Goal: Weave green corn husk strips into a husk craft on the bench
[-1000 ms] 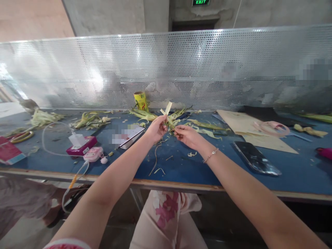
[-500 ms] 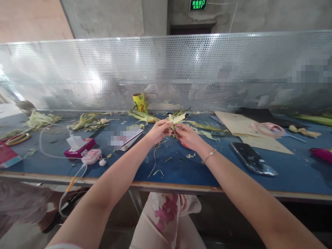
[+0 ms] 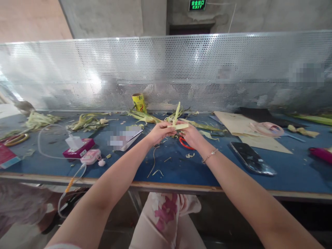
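Note:
My left hand and my right hand meet over the middle of the table, fingers closed in pinches. Between them they hold pale green corn husk strips. One strip lies crosswise over the fingers, and another sticks up above them. Part of the strips is hidden behind my fingers. Under my right hand shows a red loop handle, resting on the table. Just beyond the hands lie more corn husks and a loose husk piece.
On the blue table, a phone lies at right beside brown paper. To the left are a purple power block and a pink case. A yellow can stands before the perforated metal screen.
The crosswise strip has swung round to point right, and a strip now stands upright above my hands. My right hand has turned slightly, uncovering more of the red handle.

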`<state>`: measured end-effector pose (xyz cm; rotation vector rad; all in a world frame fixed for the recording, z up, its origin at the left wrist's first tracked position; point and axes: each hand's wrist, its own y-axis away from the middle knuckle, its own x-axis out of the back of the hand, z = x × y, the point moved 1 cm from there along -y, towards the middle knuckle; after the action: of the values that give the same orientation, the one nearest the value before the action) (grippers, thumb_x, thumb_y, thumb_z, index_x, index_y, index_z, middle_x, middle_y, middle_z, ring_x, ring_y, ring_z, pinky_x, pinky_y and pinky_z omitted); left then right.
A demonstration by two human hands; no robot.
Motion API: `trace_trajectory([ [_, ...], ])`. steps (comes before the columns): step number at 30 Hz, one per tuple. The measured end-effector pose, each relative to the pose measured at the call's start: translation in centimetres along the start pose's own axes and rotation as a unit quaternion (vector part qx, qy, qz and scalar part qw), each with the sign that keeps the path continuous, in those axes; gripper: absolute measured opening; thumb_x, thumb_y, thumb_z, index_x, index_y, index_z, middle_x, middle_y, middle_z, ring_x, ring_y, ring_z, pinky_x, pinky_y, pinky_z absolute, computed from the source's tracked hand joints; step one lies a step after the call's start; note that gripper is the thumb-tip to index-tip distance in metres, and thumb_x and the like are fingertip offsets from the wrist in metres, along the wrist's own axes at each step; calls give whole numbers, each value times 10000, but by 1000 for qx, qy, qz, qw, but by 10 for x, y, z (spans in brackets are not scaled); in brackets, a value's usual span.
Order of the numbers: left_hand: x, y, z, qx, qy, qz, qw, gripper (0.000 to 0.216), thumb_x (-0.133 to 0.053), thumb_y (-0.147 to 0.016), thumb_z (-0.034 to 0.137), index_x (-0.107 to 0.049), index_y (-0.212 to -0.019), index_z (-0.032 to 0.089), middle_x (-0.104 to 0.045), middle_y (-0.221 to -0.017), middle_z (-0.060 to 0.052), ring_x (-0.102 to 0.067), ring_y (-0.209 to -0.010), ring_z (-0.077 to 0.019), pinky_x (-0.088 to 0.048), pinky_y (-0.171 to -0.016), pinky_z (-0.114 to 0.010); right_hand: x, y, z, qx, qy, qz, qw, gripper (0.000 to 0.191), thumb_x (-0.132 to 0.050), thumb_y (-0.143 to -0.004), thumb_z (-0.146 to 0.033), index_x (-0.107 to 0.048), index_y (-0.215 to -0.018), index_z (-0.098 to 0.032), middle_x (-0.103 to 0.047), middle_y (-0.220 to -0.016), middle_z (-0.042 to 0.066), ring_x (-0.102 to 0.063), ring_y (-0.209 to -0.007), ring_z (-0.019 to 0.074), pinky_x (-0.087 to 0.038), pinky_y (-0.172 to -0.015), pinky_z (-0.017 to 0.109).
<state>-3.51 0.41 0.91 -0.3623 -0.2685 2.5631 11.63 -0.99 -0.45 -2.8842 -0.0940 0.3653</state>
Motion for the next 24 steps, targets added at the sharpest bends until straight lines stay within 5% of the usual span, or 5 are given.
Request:
trace_trajectory([
  [4,-4,2,1,-2,-41,-30,999,267,-825,-537,299,-649,-640,126,-654,-657,-11,-626,-609,-91,-506,-672,-244,0,2,-6,19,-39,-40,998,274,-660,-643,-427,-610,-818,-222,-656,-865,29,-575,-785,172,-429,-667,301],
  [10,-14,7,9,-93,-177,-48,979,137,-806,-551,180,-674,-558,149,-652,-688,-13,-566,-667,-72,-448,-663,-199,10,-5,4,36,-9,37,999,350,-708,-615,-515,-590,-749,-214,-600,-721,9,-566,-683,158,-429,-646,320],
  [19,-6,2,0,-61,-37,9,997,223,-792,-588,313,-653,-637,145,-622,-720,-7,-590,-633,-91,-482,-665,-257,13,-15,10,68,42,115,990,413,-703,-593,-587,-598,-702,-202,-587,-689,11,-533,-707,162,-392,-629,297],
  [24,-9,4,3,-132,-207,4,969,125,-795,-551,172,-672,-565,163,-641,-827,-32,-545,-717,-88,-430,-670,-215,22,-10,-2,133,83,178,972,421,-688,-648,-521,-586,-940,-235,-596,-925,34,-540,-879,184,-420,-786,328],
])
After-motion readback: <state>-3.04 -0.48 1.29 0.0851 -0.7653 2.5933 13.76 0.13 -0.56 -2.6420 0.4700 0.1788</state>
